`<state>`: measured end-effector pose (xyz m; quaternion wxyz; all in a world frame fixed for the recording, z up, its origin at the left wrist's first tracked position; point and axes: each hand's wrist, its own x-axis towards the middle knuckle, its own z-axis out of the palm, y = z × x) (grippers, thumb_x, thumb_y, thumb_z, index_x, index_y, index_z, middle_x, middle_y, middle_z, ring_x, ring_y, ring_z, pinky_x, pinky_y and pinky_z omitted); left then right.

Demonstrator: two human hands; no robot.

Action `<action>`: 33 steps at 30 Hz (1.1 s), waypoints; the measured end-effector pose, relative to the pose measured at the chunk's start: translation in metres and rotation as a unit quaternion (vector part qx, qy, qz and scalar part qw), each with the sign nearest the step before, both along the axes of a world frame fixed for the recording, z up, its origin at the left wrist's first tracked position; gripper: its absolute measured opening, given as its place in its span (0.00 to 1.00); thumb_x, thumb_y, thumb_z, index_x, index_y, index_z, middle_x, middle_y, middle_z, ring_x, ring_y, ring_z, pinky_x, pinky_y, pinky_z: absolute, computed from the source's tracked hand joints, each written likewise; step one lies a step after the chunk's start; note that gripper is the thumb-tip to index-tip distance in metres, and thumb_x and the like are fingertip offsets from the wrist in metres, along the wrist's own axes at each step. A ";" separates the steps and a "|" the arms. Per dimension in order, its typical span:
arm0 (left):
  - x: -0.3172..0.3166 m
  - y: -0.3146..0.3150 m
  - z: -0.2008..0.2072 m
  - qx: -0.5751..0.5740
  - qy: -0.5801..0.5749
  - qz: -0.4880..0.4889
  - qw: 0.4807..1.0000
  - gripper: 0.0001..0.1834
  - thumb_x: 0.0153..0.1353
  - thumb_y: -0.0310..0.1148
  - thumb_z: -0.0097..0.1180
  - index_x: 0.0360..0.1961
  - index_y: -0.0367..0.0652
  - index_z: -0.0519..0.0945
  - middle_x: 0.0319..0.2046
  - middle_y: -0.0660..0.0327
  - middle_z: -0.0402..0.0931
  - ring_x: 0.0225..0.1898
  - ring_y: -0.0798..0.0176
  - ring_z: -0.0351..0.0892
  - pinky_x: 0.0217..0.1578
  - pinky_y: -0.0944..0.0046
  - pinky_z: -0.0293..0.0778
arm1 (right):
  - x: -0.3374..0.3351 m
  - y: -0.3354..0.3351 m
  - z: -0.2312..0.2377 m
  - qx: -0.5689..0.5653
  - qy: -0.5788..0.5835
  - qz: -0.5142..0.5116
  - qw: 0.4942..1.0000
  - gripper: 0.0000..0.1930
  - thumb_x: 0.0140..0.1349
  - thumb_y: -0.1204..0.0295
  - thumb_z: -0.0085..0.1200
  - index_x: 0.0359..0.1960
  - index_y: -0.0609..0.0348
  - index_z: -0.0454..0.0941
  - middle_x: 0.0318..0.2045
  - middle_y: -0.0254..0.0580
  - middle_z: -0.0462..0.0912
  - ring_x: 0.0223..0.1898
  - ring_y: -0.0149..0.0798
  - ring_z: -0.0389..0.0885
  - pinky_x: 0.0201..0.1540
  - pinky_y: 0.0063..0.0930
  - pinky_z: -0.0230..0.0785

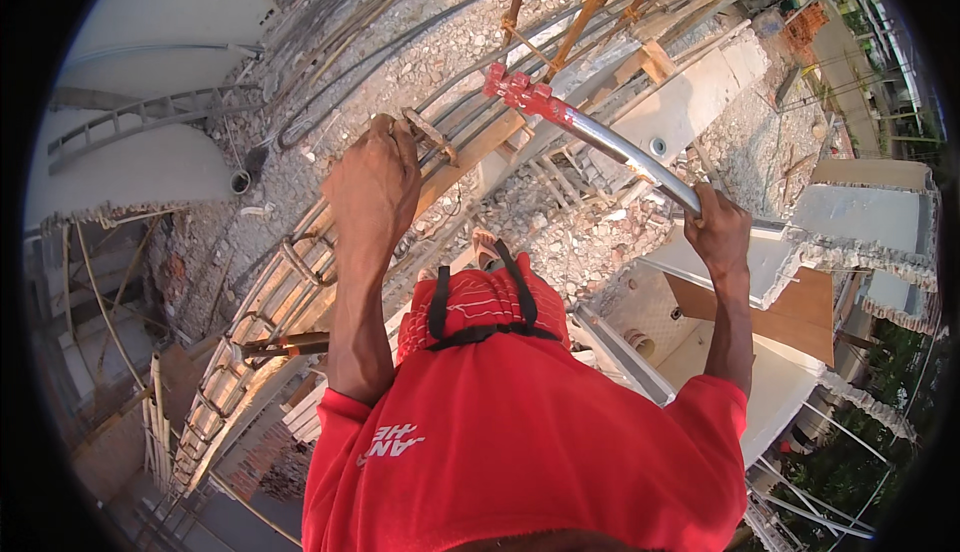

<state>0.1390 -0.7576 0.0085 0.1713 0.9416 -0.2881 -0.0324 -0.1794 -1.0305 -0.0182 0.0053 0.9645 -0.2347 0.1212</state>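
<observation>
My right hand is wrapped around the silver shaft of a long tool, whose red, knobbed head points up and to the left, beside upright rusty rebar. My left hand is closed over the rebar cage that runs along the beam. Just right of its fingers sits a rusty metal stirrup; whether the fingers grip it or something smaller is hidden. Left of my left forearm, a hammer-like tool with a dark head lies across the cage, partly covered by the arm.
Wooden formwork boards line the rebar. Broken rubble covers the ground on both sides. Rusty upright bars rise at the top. Broken concrete slabs and a brown panel stand at right, a ladder-like frame at left.
</observation>
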 end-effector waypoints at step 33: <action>0.028 0.018 -0.009 -0.038 -0.040 -0.204 0.978 0.19 0.73 0.42 0.47 0.41 0.35 0.81 0.23 0.37 0.79 0.27 0.31 0.81 0.33 0.37 0.76 | -0.004 -0.015 -0.039 -0.104 -0.122 0.018 0.987 0.13 0.47 0.76 0.64 0.34 0.52 0.75 0.23 0.42 0.82 0.24 0.48 0.84 0.25 0.40 0.74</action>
